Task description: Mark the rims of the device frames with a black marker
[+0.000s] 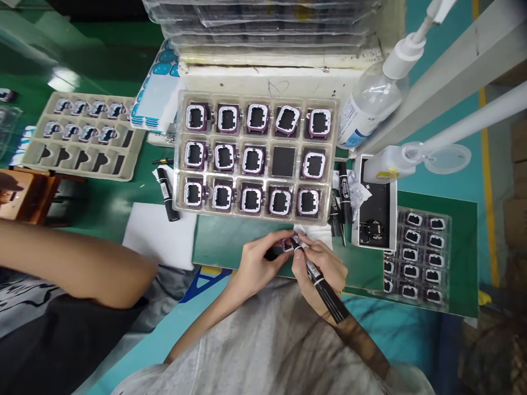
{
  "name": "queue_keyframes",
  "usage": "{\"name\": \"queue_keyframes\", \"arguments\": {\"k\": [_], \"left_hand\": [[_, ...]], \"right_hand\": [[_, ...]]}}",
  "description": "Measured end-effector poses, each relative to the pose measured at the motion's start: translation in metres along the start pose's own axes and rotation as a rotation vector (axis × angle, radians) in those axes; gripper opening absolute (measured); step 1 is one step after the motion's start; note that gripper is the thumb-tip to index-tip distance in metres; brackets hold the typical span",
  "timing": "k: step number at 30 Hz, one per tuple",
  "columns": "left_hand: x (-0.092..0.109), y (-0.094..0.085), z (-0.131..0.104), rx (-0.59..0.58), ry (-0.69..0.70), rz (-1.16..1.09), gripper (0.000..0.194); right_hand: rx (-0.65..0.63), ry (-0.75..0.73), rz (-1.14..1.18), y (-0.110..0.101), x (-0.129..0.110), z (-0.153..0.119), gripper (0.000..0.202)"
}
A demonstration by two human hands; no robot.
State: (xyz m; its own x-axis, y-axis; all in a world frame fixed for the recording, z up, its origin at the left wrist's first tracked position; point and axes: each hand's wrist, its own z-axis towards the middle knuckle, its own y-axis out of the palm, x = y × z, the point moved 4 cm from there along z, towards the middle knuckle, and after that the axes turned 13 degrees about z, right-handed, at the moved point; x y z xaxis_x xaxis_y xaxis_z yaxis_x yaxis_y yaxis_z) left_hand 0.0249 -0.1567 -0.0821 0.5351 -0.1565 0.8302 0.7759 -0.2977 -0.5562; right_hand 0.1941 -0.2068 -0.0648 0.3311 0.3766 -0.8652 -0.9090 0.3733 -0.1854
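My left hand [260, 262] pinches a small purple watch case [287, 244] with a pale rim, just beyond the table's near edge. A black marker pen [325, 291] is gripped in my right hand [319, 269], its tip down at the case's frame. Fingers of both hands cover part of the case, so whether the tip touches it is hard to tell. Beyond my hands lies a clear plastic tray [242, 218] of similar purple cases with white rims. One pocket [283, 162] in its middle row holds no case.
A second tray of cases [419, 258] lies at right, by a white-edged black box [374, 206]. More markers [345, 192] rest near a pump bottle [374, 104]. A beige tray [82, 137] stands at left. A co-worker's arm [78, 263] reaches in from the left.
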Motion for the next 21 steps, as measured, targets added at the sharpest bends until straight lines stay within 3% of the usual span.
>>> {"name": "queue_keyframes", "arguments": {"k": [16, 21], "left_hand": [[-0.0022, 0.0026, 0.0004, 0.001, -0.056, -0.083, 0.038], [0.0018, 0.0029, 0.0022, -0.032, -0.125, -0.201, 0.052]], "right_hand": [[0.015, 0.065, 0.098, -0.0035, 0.0053, -0.0070, 0.042], [0.069, 0.071, 0.133, -0.0068, 0.0010, -0.0058, 0.037]]}}
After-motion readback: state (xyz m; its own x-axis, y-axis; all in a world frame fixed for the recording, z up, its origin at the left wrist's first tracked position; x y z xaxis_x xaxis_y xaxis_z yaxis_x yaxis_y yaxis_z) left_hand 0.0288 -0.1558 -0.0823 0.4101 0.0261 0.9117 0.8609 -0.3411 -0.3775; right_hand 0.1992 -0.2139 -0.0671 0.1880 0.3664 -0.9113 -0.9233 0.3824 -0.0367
